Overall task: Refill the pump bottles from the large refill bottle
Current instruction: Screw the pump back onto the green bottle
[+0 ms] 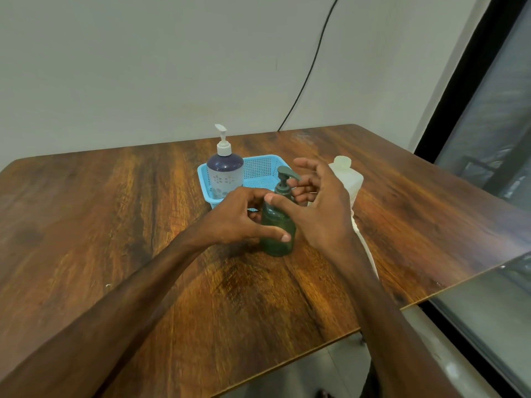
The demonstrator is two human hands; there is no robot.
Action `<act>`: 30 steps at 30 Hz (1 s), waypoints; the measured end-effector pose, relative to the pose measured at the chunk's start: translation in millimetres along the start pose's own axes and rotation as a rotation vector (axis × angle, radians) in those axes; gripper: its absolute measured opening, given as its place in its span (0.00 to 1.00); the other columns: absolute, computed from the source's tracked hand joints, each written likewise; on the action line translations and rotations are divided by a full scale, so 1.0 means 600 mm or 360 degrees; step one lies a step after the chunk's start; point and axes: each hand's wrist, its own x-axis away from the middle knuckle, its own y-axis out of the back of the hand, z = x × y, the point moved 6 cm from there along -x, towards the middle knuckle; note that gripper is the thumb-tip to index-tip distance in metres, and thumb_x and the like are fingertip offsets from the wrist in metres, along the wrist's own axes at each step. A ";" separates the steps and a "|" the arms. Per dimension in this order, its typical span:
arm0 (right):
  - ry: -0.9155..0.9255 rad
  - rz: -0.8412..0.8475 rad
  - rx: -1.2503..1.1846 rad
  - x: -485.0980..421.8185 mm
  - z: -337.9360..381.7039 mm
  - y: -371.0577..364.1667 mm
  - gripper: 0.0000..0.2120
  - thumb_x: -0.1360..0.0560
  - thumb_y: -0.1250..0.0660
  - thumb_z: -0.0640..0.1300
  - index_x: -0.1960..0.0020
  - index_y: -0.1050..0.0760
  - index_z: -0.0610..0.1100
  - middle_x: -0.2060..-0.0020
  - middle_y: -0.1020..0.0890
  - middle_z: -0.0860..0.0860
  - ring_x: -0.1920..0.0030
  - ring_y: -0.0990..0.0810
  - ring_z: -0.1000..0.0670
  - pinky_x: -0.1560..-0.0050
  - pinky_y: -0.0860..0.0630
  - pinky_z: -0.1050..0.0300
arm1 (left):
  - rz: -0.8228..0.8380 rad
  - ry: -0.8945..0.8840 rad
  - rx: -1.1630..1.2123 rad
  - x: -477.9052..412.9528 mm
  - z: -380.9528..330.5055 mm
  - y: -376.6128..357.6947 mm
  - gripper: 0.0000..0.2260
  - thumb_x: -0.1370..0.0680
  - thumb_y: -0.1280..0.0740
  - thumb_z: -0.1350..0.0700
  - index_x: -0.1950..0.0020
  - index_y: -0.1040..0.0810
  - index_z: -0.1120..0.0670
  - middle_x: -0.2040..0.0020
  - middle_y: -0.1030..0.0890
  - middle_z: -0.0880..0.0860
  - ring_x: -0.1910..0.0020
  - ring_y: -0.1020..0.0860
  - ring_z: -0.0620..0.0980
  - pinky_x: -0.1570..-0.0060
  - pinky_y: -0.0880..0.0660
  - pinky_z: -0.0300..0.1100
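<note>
Left grip [232, 219] wraps the green pump bottle [277, 221], likely steadying it upright on the tabletop [115, 211]. The right grip [321, 208], spread and empty, nears the pump head [286, 173], presumably to unscrew it. The refill bottle [349, 179] stands just behind.

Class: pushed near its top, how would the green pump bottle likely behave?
The translucent green plastic pump bottle stands upright, taller than wide, so it would probably tip rather than slide. Its rounded body would likely roll once down. The left hand gripping it should steady it.
</note>
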 end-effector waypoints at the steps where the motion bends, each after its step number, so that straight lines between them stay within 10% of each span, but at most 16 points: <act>1: -0.0023 0.0004 -0.0002 0.000 -0.001 -0.001 0.36 0.31 0.19 0.51 0.28 0.31 0.52 0.43 0.18 0.55 0.47 0.19 0.58 0.49 0.19 0.67 | 0.0005 0.0004 0.0007 0.001 0.001 0.000 0.19 0.30 0.18 0.54 0.44 0.20 0.42 0.49 0.15 0.32 0.46 0.18 0.34 0.48 0.18 0.34; 14: -0.0026 0.0197 -0.0019 0.003 -0.007 -0.009 0.30 0.23 0.26 0.46 0.24 0.33 0.53 0.32 0.21 0.54 0.35 0.22 0.56 0.37 0.21 0.58 | -0.0002 0.0004 0.0064 -0.002 0.001 0.000 0.21 0.29 0.18 0.55 0.38 0.18 0.49 0.44 0.13 0.43 0.43 0.16 0.42 0.41 0.18 0.40; 19: -0.0019 -0.0045 0.0003 0.004 -0.006 0.001 0.25 0.29 0.20 0.50 0.34 0.24 0.51 0.48 0.17 0.56 0.51 0.19 0.59 0.53 0.21 0.70 | 0.0000 0.0005 0.0050 0.000 -0.003 0.000 0.19 0.30 0.18 0.55 0.43 0.18 0.45 0.46 0.14 0.41 0.44 0.16 0.40 0.44 0.18 0.38; 24: 0.0020 0.0329 0.0126 -0.002 -0.009 -0.007 0.19 0.21 0.29 0.47 0.30 0.23 0.50 0.39 0.18 0.56 0.41 0.20 0.58 0.40 0.21 0.58 | 0.0002 0.0022 0.0086 -0.002 0.001 0.000 0.22 0.30 0.18 0.55 0.37 0.18 0.51 0.44 0.13 0.45 0.43 0.16 0.42 0.43 0.18 0.39; 30: -0.0002 0.0079 0.0075 -0.002 -0.012 0.014 0.19 0.29 0.20 0.49 0.40 0.18 0.48 0.50 0.16 0.56 0.54 0.20 0.59 0.55 0.21 0.66 | 0.0018 0.0002 0.0106 -0.001 -0.001 -0.001 0.24 0.31 0.18 0.54 0.36 0.18 0.53 0.42 0.13 0.46 0.41 0.16 0.45 0.42 0.18 0.43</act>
